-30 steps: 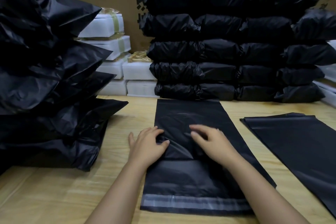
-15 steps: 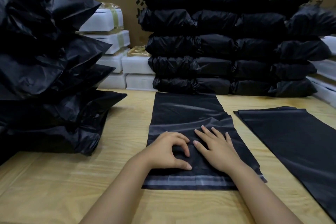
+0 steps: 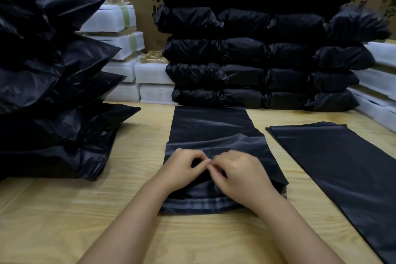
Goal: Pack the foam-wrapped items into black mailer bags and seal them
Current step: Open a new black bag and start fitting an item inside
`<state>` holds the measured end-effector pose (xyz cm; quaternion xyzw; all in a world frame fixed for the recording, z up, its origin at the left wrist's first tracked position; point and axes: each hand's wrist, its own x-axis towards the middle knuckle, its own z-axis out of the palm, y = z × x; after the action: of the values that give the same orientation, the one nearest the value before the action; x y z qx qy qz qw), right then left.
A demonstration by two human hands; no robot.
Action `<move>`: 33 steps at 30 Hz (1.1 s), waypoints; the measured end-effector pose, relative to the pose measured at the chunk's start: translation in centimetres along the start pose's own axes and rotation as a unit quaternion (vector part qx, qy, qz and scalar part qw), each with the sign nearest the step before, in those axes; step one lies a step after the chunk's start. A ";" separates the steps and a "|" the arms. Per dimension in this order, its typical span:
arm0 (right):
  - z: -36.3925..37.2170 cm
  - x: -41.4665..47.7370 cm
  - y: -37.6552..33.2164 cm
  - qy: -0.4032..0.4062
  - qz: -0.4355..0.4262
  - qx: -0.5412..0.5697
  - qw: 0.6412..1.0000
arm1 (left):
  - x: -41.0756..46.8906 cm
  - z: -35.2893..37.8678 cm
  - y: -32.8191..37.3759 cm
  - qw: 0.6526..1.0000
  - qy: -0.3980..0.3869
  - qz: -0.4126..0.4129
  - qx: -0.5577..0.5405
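Note:
A flat black mailer bag [image 3: 211, 133] lies lengthwise on the wooden table [image 3: 53, 210] in front of me, its grey adhesive strip [image 3: 192, 203] at the near end. My left hand [image 3: 182, 169] and my right hand [image 3: 240, 174] sit side by side on the bag's near part, fingers curled, fingertips meeting and pinching the top layer of film near the opening. White foam-wrapped items [image 3: 153, 73] are stacked at the back left.
A stack of empty black mailer bags [image 3: 342, 167] lies flat at the right. Filled black bags are piled high at the left [image 3: 49, 83] and in rows along the back [image 3: 263, 53]. More white foam pieces [image 3: 379, 83] sit at the far right, cardboard boxes behind.
Both hands drew closer together and curled their fingers; they went from pressing on the bag to pinching its top layer. The bag slid nearer and bunched a little under them.

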<state>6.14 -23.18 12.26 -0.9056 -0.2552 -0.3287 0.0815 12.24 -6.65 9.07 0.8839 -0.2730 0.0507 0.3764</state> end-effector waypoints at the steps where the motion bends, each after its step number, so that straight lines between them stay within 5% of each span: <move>1: 0.1 0.0 -0.6 -0.023 -0.004 -0.034 0.999 | 0.0 -0.1 0.2 0.999 0.028 0.001 0.022; 7: 1.1 -0.1 -0.3 -0.111 0.078 -0.151 0.979 | 0.1 -0.6 1.2 0.926 0.286 0.140 0.202; 12: 1.7 -0.6 1.4 -0.232 0.162 -0.097 0.954 | 0.2 -0.4 1.3 0.861 0.344 0.208 0.313; 17: 2.6 -0.5 1.6 -0.193 0.188 -0.074 0.960 | 0.0 -0.6 3.3 0.787 0.385 0.301 0.377; 19: 2.7 -0.5 2.0 -0.203 0.208 -0.065 0.955 | -0.4 0.2 5.0 0.789 0.342 0.351 0.370; 21: 2.7 -0.6 2.5 -0.205 0.220 -0.038 0.953 | -0.7 2.0 6.5 0.833 0.252 0.301 0.389; 25: 2.6 -1.0 3.3 -0.222 0.237 -0.041 0.945 | -0.8 3.3 8.4 0.906 0.032 -0.004 0.421; 29: 2.4 -0.9 3.8 -0.232 0.236 -0.044 0.943 | -0.6 3.0 6.2 0.884 -0.073 -0.123 0.445; 33: 2.1 0.1 4.5 -0.249 0.221 0.027 0.943 | 0.7 1.4 5.6 0.873 -0.042 -0.148 0.463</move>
<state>9.69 -26.38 10.83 -0.9897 -0.0700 -0.0593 0.1102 9.78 -11.11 11.84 0.9883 -0.1003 0.0777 -0.0846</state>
